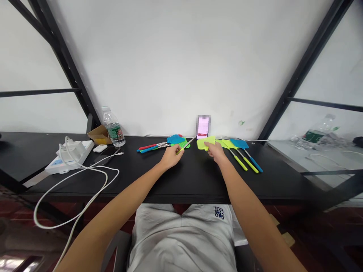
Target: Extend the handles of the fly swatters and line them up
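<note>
A yellow-green fly swatter (206,142) with a metal rod is stretched between my two hands above the black table. My left hand (171,156) is closed around its handle, and the rod slants up to the right from there. At the other end, my right hand (215,150) pinches the flat head. Left of my left hand lies a pile of fly swatters (153,147) with red, blue and green handles; a blue head (175,139) is on top. By my right hand, yellow-green swatters (240,162) and a blue one (256,164) lie side by side, handles toward me.
A phone (203,126) with a lit screen leans on the wall. On the left are a water bottle (115,130), a cardboard box (99,134), a white case (100,148), a dark phone (109,152), a power strip (69,158) and a looped white cable (106,179).
</note>
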`<state>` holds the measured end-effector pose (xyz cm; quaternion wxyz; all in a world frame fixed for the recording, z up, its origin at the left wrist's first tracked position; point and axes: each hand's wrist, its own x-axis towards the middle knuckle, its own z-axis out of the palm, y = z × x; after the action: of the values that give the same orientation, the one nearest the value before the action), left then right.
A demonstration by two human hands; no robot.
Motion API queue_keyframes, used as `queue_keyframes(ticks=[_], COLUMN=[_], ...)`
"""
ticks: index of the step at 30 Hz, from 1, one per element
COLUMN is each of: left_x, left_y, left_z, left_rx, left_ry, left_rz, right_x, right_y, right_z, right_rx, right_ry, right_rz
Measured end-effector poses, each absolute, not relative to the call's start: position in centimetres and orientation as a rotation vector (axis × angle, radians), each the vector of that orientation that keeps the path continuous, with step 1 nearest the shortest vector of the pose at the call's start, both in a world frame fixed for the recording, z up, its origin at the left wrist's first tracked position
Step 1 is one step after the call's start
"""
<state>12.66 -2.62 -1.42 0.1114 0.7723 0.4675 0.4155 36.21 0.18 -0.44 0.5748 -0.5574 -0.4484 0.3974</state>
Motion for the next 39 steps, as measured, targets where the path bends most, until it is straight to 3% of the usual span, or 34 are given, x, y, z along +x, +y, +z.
queue_keyframes(ticks=[10, 39], left_x=[13.5, 13.3], left_y=[-4.2, -4.5], left_z=[-1.2, -0.6], left_rx=[2.322, 2.297], left_ry=[1.152, 1.069], left_rz=[1.128, 1.103], right_x=[33.8, 33.5], right_y=[-1.1, -1.0], right_z=[0.9, 0.2], right_rx=[-0.827, -0.871], right_ry=[-0.769, -0.848], right_rz=[1.054, 1.036])
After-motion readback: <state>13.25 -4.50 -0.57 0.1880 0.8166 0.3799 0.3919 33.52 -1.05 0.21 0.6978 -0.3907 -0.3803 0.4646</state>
